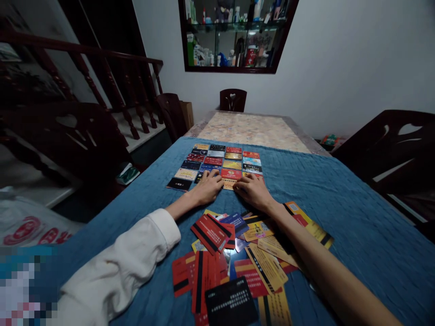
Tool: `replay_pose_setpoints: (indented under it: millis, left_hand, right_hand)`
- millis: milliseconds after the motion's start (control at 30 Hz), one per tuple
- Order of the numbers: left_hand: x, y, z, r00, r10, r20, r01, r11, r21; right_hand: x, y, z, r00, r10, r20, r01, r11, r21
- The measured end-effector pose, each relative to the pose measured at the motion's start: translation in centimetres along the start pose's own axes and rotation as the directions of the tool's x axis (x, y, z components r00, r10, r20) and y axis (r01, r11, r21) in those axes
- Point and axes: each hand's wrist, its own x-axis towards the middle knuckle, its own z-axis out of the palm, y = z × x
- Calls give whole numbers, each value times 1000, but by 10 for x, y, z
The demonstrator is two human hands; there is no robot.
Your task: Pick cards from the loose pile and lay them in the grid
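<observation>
A gold card with "VIP" lettering point(229, 184) lies flat at the near end of a column of cards. My left hand point(209, 186) pinches its left edge with curled fingers. At its right edge are the bent fingers of my right hand point(252, 191), closed against the card. A red card point(231, 174) lies just beyond it. Around them, several cards form columns, with a black card point(180, 183) at the near left. My hands cover parts of the neighbouring cards. Closer to me is a loose, overlapping pile, including a black card point(231, 301) and a red striped card point(211, 233).
A blue cloth point(142, 199) covers the near part of the table; a patterned top point(251, 129) shows beyond. Dark wooden chairs point(233, 99) stand around it. A white plastic bag point(30, 222) is at the left. A glass-shelved cabinet point(234, 70) is set in the far wall.
</observation>
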Motion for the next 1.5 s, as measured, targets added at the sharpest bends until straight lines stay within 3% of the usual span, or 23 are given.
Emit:
replay_pose_setpoints:
  millis: [300, 500, 833, 933, 1167, 1500]
  left_hand:
    - [-22, 3, -24, 999, 24, 38, -25, 999, 20]
    - [-53, 5, -27, 995, 87, -41, -87, 996, -8]
    - [-82, 9, -27, 977, 133, -169, -163, 970, -182]
    - [-87, 10, -30, 972, 136, -192, -184, 948, -261]
    - [-101, 20, -46, 962, 221, -158, -268, 867, -420]
    - [-106, 22, -45, 956, 286, -67, -286, 855, -432]
  right_hand:
    - [-1, -8, -11, 999, -37, -35, 37, 999, -5]
    - [-5, -23, -18, 991, -105, -85, 105, 994, -3]
    - [-33, -77, -43, 956, -240, -168, 258, 961, 97]
    - [-48, -99, -51, 961, -242, -136, 263, 950, 169]
    - [-74, -133, -57, 975, -224, -6, 219, 946, 241]
    - [-77, -137, -46, 951, -292, -105, 307, 935, 178]
